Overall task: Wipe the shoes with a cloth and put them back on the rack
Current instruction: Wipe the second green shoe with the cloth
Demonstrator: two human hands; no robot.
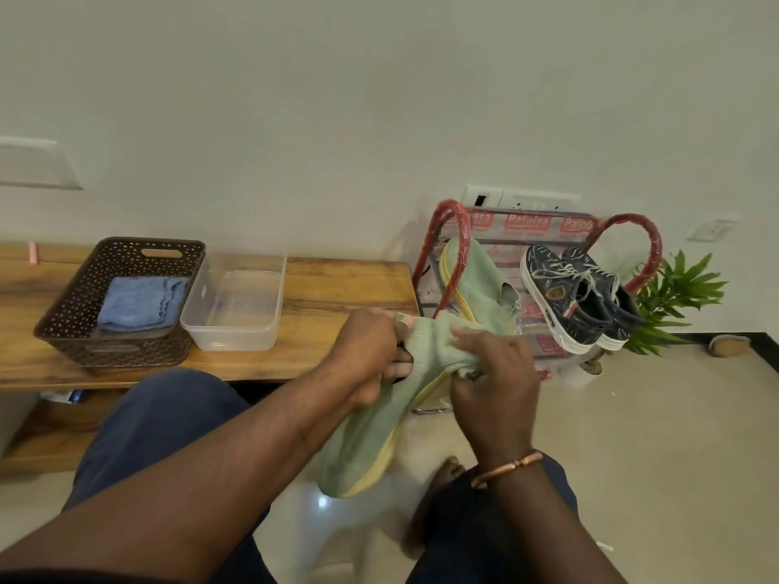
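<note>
Fingers (398, 366) of the left hand (371, 343) are curled round the collar of the shoe (362, 448); the thumb is hidden behind the knuckles. Fingers (476, 337) of the right hand (497, 381) are bunched on the same green knit collar from the opposite side. Their tips are buried in the fabric, so whether they pinch anything besides the shoe cannot be determined. The shoe is held between the knees, off the floor, with the toe lowest in view and the yellow sole edge to the right. Both hands cover its heel and opening. A bracelet (506, 467) sits on the right wrist. A bare foot (438, 478) shows below the shoe, partly hidden by the right forearm. Behind the hands stands the red-framed rack (645, 242); its lower tiers are blocked from view. On top lies the second shoe (480, 280), green, against the left frame, with the navy pair (577, 297) side by side to its right. A plant (683, 297) is partly cut off by the rack. Left of the rack, the bench (345, 284) carries a clear tub (278, 288) just beside the basket (122, 242), which holds the blue cloth (139, 303). A small object (729, 345) on the floor at far right is too blurred to identify.
</note>
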